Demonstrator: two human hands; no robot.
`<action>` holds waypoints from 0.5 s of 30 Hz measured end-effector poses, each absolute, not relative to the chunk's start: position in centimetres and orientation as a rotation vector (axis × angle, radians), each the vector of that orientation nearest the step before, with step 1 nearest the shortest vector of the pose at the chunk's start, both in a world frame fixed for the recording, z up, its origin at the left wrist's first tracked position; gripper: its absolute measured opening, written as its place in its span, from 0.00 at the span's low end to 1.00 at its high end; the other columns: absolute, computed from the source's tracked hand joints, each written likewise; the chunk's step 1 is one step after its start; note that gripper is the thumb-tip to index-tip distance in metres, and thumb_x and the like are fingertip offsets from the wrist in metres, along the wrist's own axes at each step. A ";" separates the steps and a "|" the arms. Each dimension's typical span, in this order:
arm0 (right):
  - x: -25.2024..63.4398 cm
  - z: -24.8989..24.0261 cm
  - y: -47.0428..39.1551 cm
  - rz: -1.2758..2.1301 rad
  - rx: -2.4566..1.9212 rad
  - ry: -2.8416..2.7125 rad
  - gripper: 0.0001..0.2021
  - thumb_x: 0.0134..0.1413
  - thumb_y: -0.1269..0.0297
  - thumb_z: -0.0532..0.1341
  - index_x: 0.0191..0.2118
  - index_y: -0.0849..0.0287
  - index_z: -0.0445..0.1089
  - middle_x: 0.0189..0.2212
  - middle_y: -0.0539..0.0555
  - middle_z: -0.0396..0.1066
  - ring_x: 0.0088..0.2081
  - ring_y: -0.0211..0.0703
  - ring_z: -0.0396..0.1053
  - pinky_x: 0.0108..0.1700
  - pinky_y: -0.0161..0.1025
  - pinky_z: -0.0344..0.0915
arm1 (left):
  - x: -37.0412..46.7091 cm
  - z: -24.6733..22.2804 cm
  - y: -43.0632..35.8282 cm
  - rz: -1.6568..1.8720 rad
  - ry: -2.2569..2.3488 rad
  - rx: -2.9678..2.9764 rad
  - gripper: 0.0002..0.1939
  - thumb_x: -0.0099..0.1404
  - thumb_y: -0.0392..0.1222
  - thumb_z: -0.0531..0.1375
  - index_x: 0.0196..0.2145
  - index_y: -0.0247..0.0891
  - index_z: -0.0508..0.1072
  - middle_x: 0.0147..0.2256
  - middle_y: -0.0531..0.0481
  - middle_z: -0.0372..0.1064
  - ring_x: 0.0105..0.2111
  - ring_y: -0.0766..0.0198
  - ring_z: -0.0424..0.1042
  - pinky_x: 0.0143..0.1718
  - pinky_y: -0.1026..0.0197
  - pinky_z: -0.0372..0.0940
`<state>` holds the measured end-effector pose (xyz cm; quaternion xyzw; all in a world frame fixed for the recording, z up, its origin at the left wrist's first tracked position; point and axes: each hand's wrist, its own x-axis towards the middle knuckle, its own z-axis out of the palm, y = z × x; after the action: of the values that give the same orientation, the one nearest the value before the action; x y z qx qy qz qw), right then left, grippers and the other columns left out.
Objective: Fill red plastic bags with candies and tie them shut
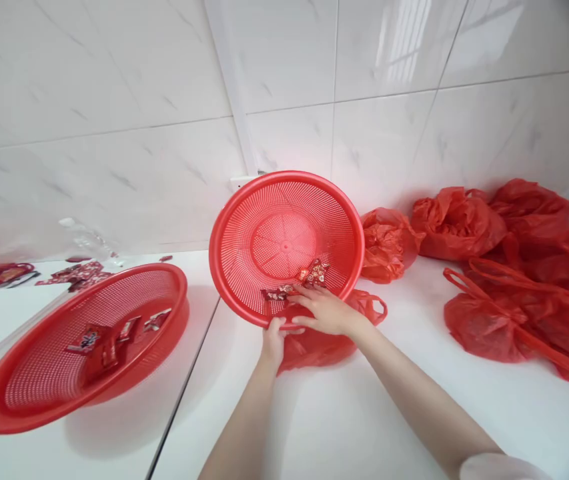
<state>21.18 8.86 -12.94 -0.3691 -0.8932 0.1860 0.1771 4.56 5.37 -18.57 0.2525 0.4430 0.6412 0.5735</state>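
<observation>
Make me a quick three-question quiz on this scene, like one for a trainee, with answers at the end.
1. True or false: the tilted basket is turned so that its inside is hidden from view.
2. Which hand's fingers are at the small packets in that basket? A) left B) right C) neither
3. Fill the gap: the tilted basket is between the other red basket, on the picture's left, and most of the ____, on the right.

Key:
1. False; its inside shows.
2. B, the right hand.
3. Red plastic bags.
</observation>
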 end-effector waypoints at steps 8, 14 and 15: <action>22.7 -11.4 8.8 0.637 -1.045 -2.460 0.18 0.51 0.68 0.65 0.49 0.57 0.67 0.45 0.58 0.72 0.46 0.48 0.70 0.47 0.42 0.65 | 4.0 -19.1 5.9 1.471 1.035 0.586 0.16 0.46 0.42 0.60 0.31 0.28 0.77 0.29 0.42 0.77 0.31 0.51 0.76 0.27 0.56 0.71; 22.2 -11.5 8.6 0.450 -1.107 -2.502 0.23 0.50 0.60 0.67 0.52 0.56 0.67 0.43 0.58 0.71 0.47 0.51 0.67 0.50 0.46 0.61 | 4.4 -19.4 5.7 1.447 1.021 0.576 0.17 0.47 0.42 0.61 0.34 0.30 0.77 0.31 0.43 0.77 0.34 0.49 0.77 0.29 0.55 0.72; 22.2 -11.5 8.6 0.461 -1.092 -2.522 0.21 0.50 0.63 0.67 0.51 0.55 0.68 0.42 0.57 0.71 0.46 0.50 0.67 0.48 0.44 0.61 | 4.5 -19.4 5.7 1.438 1.024 0.579 0.17 0.47 0.42 0.61 0.33 0.30 0.77 0.31 0.42 0.77 0.34 0.49 0.77 0.30 0.54 0.72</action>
<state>22.20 8.60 -11.52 -0.3856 -0.8909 0.1628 0.1767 4.47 5.67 -19.37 0.2498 0.4415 0.6200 0.5986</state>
